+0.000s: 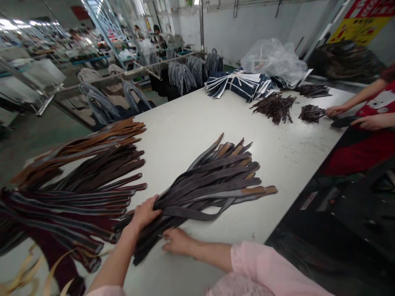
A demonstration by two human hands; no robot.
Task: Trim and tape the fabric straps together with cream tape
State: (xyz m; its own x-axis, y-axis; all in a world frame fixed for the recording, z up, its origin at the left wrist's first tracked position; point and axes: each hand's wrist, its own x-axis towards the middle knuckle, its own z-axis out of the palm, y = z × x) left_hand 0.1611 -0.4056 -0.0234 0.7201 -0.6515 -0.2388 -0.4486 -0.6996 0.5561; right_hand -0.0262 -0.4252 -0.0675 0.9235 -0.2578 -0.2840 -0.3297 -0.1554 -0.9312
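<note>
A fanned bundle of dark grey fabric strips (212, 176) with tan ends lies on the white table (191, 119). My left hand (145, 213) rests on top of the bundle's gathered near end, fingers curled over the strips. My right hand (177, 240) lies just below it at the bundle's underside, fingers tucked in against the strips. To the left sits a larger pile of brown and striped maroon strips (83, 181).
Another person in red (375, 111) works at the table's far right with small dark pieces (274, 107). Striped navy fabric pieces (239, 84) and a clear plastic bag (273, 59) sit at the far end. Racks of hanging grey strips (185, 74) stand beyond the left edge.
</note>
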